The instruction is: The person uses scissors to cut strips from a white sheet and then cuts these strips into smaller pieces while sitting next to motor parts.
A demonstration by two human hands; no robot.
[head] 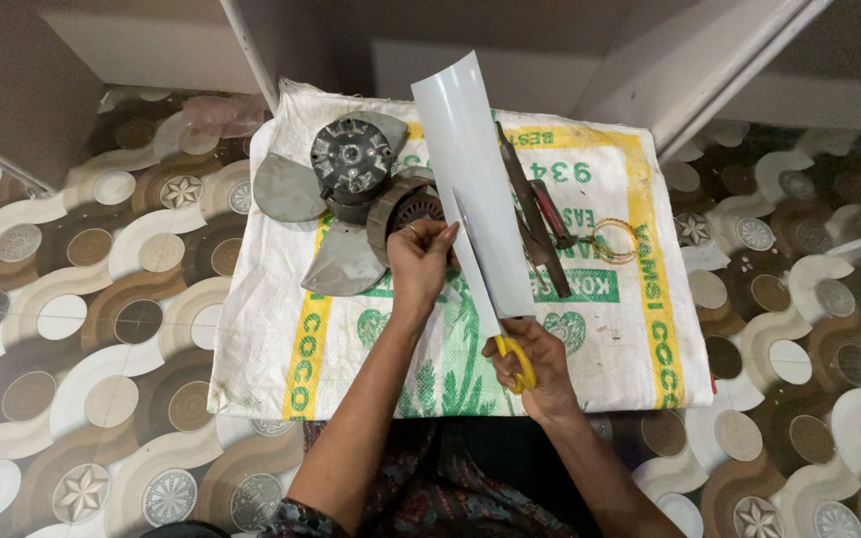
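Two hands are engaged above the woven sack [271, 329]: the white sheet [470, 169] is pinched by the left hand [419, 261], yellow-handled scissors [490, 299] are gripped closed-fisted by the right hand [535, 364].

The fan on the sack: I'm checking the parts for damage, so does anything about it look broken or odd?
Yes. The fan shows only two grey blades, left and lower; the spot for another looks bare. Its motor sits exposed, with a round wound part beside it by the left hand.
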